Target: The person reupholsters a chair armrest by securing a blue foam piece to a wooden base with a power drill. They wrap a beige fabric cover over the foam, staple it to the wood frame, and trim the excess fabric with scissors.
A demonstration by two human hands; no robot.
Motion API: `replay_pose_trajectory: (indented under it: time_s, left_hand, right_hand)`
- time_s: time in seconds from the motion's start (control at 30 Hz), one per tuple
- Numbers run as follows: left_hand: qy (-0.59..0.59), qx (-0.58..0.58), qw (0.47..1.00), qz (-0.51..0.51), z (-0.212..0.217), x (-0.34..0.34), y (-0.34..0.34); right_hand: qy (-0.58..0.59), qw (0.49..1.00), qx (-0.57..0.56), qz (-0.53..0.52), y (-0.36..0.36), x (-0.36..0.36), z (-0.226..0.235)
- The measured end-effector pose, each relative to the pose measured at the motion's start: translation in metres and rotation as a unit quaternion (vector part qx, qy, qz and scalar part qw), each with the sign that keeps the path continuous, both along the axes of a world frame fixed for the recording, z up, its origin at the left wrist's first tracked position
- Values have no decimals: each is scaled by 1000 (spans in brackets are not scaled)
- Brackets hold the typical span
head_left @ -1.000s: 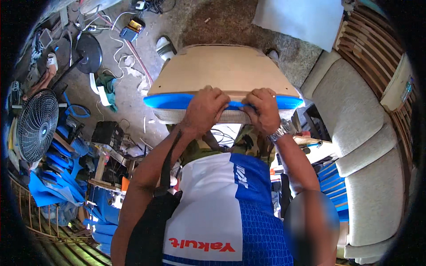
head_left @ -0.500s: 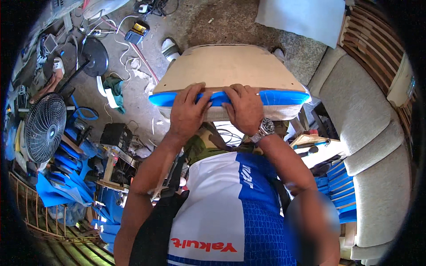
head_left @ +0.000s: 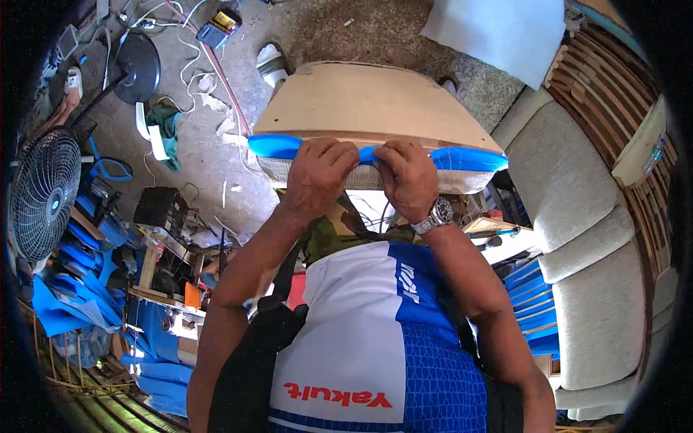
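Blue fabric (head_left: 471, 159), set along the lower edge of a tan panel (head_left: 382, 101) at the upper centre of the frame, is pinched in the curled fingers of the left hand (head_left: 321, 172) and right hand (head_left: 409, 179). Grey cushions (head_left: 577, 173) are seen at the right.

This looks like a cluttered workshop, probably for upholstery: a tan board (head_left: 375, 101) edged with blue material (head_left: 473, 158) is being worked over a bare, littered concrete floor (head_left: 198, 169). More blue sheets (head_left: 61, 303) lie piled near a standing fan (head_left: 47, 195), and grey padded seating (head_left: 599, 332) lines the right side.
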State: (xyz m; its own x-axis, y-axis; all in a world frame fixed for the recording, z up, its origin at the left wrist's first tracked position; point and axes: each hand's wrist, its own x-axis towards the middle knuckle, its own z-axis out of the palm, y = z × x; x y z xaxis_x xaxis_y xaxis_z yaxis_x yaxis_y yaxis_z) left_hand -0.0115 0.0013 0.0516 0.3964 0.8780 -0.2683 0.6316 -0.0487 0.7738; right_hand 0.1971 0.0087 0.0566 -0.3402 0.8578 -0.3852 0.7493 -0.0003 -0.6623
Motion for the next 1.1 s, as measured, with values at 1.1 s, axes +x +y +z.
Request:
replay_pose_trajectory:
  time_s: [1.1]
  left_hand:
    - [-41, -6, 994, -97, -11, -58, -9]
  right_hand:
    - [36, 976, -136, 163, 12, -22, 4]
